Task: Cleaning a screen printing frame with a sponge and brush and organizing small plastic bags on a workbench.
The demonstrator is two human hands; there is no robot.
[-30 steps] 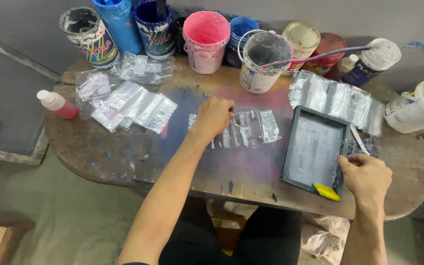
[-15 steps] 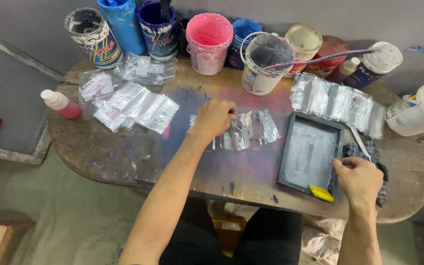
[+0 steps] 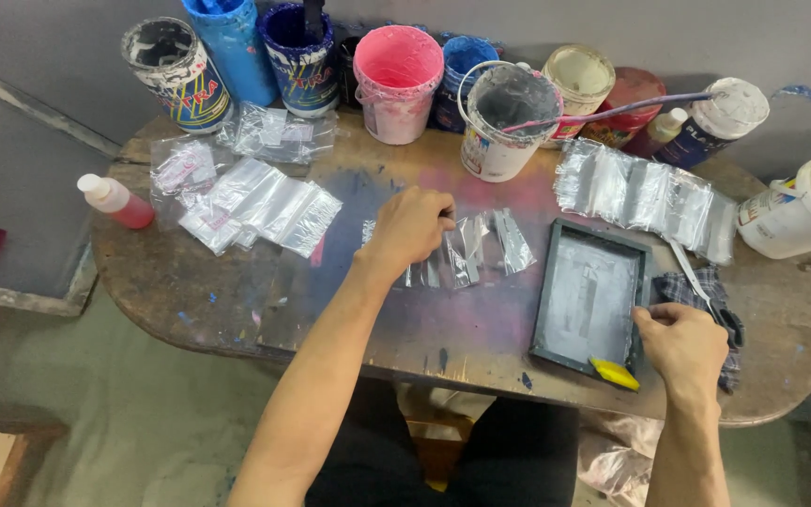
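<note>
While the left hand (image 3: 412, 228) is pressed knuckles-up, fingers curled, onto the small clear plastic bags (image 3: 466, 252) at the middle of the paint-stained wooden table (image 3: 237, 291), the right hand (image 3: 682, 345) is closed on the right edge of the dark framed screen (image 3: 589, 296), just beside a checked rag (image 3: 696, 291). A yellow scraper (image 3: 615, 374) is seen at the frame's near corner. More bags (image 3: 255, 202) are laid to the left, and paint buckets (image 3: 396, 70) are lined along the far edge.
</note>
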